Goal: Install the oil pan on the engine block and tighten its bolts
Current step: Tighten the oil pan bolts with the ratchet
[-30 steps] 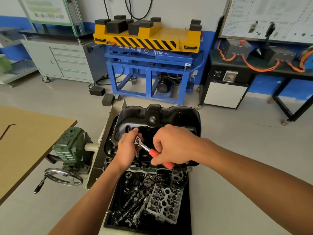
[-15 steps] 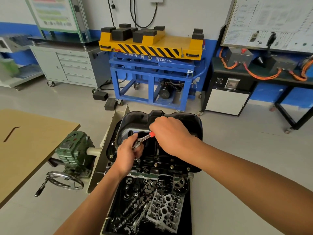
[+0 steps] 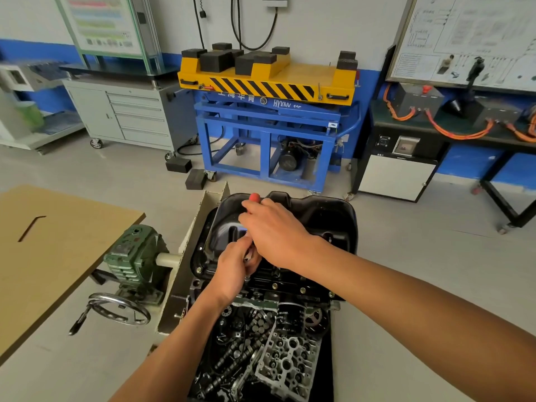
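Observation:
The black oil pan (image 3: pixel 324 216) lies on the engine block (image 3: pixel 290 288), with several brass-coloured bolts (image 3: pixel 302 290) along its near flange. My right hand (image 3: pixel 278 230) grips the red handle (image 3: pixel 254 197) of a ratchet wrench, whose red tip sticks out past my fingers toward the far side. My left hand (image 3: pixel 236 271) holds the ratchet's head and socket down on a bolt at the pan's near-left flange. The socket itself is mostly hidden by my fingers.
A black tray (image 3: pixel 326 372) of engine parts, with a cylinder head (image 3: pixel 287 364) and an oil filter (image 3: pixel 290 316), sits below the block. A green gearbox (image 3: pixel 133 256) with a handwheel (image 3: pixel 119 309) stands left, beside a brown table (image 3: pixel 52 248). A blue-and-yellow lift cart (image 3: pixel 269 111) stands behind.
My right hand has swung the ratchet handle from the near right side round to the far side of the pan. My left hand has stayed on the ratchet head.

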